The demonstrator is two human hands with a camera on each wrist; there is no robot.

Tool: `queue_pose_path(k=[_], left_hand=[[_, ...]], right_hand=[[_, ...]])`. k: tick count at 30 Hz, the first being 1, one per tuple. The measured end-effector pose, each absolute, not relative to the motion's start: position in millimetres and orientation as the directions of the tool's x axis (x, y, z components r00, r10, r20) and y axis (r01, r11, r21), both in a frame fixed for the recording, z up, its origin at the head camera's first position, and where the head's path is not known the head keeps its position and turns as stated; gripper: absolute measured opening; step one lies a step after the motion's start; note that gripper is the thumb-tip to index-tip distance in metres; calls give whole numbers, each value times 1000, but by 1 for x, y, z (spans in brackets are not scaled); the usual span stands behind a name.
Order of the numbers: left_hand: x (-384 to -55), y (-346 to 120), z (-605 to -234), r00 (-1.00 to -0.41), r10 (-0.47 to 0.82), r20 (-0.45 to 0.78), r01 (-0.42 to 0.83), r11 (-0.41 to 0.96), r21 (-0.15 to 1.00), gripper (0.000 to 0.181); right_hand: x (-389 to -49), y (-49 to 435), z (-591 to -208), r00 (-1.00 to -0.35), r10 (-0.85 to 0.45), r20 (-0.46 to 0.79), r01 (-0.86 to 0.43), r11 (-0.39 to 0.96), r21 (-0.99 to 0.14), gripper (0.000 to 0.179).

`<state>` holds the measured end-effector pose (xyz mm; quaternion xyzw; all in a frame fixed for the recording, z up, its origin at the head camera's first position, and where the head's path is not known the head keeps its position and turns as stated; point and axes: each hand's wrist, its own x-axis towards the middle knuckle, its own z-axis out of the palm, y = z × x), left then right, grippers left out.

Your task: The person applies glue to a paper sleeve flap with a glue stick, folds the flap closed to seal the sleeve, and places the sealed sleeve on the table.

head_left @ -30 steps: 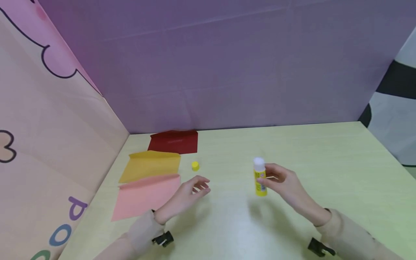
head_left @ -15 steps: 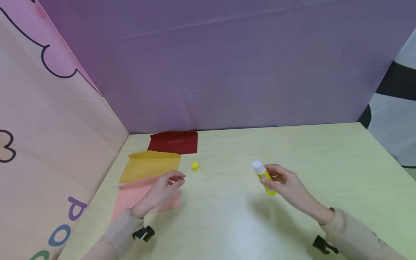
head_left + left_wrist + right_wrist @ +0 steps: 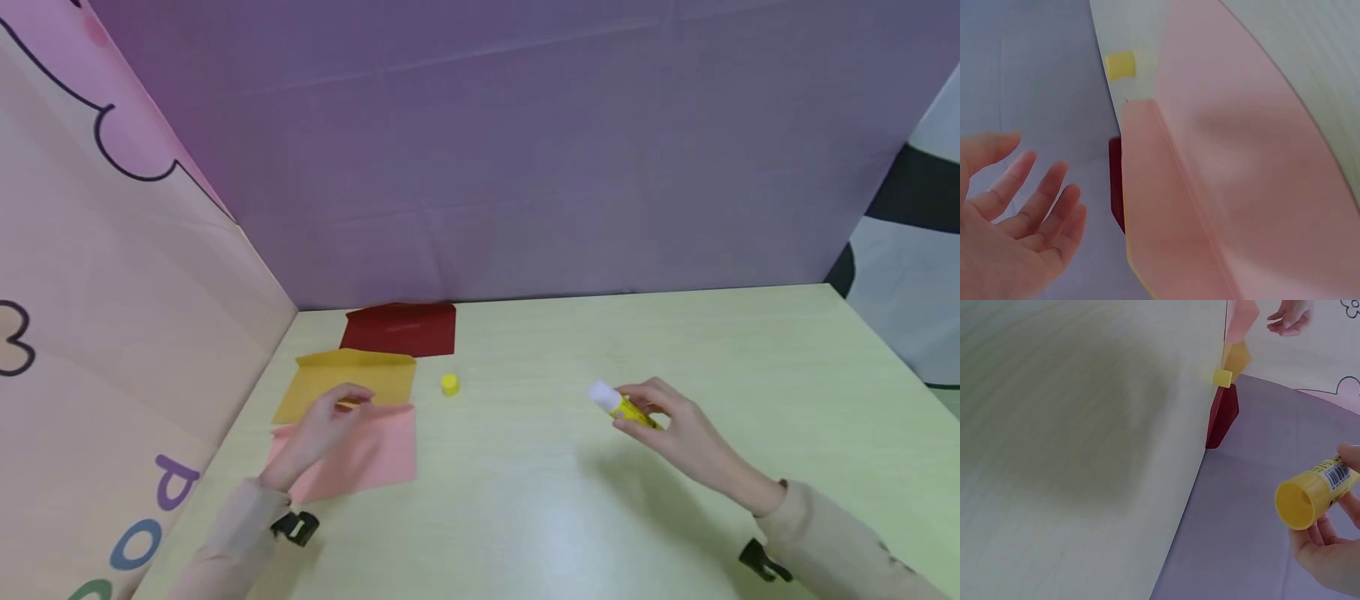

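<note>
My right hand (image 3: 678, 429) pinches a glue stick (image 3: 619, 407) between thumb and fingers, above the table. Its white end tilts up to the left; in the right wrist view the yellow tube (image 3: 1310, 494) shows its hollow base and a barcode. With loosely bent fingers and nothing in it, my left hand (image 3: 318, 433) hovers over the pink envelope (image 3: 390, 458), near its upper edge. That envelope's flap (image 3: 1160, 206) lies unfolded in the left wrist view. Behind it lie a yellow envelope (image 3: 375, 379) and a dark red envelope (image 3: 405, 329), the red one farthest back.
A small yellow cap (image 3: 450, 384) stands on the light wooden table (image 3: 510, 517), right of the envelopes. A purple cloth wall (image 3: 525, 167) rises along the back edge. A printed pale panel (image 3: 135, 333) bounds the left side.
My left hand has moved left, from beside the pink envelope to over it. The glue stick has tipped from upright to strongly tilted in my right hand, which shifted slightly right.
</note>
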<state>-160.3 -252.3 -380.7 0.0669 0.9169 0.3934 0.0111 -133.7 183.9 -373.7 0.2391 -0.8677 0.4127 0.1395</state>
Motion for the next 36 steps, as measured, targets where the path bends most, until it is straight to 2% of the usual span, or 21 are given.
queue_pose_path(k=[4,12,21,36], left_hand=[[-163,-266,-382,-987,145,75,157,715,681,25],[-163,-296,-384,-977,212,-20,165,814,557,29],[-161,-316,-401,-965,258,-53,205,861,465,31],[-165,-324,-411,-959,258,113,282,878,386,10]], right_hand=[[-134,187,-375,-851,-299,432,-523,556,-646,29],[-135,190,-378,-865,-294,406,-500,573,-649,29],[-133,191,-379,-881,-302,364,-473,582,-662,28],[-132,191,-382,-879,-308,364,-477,568,-671,29]])
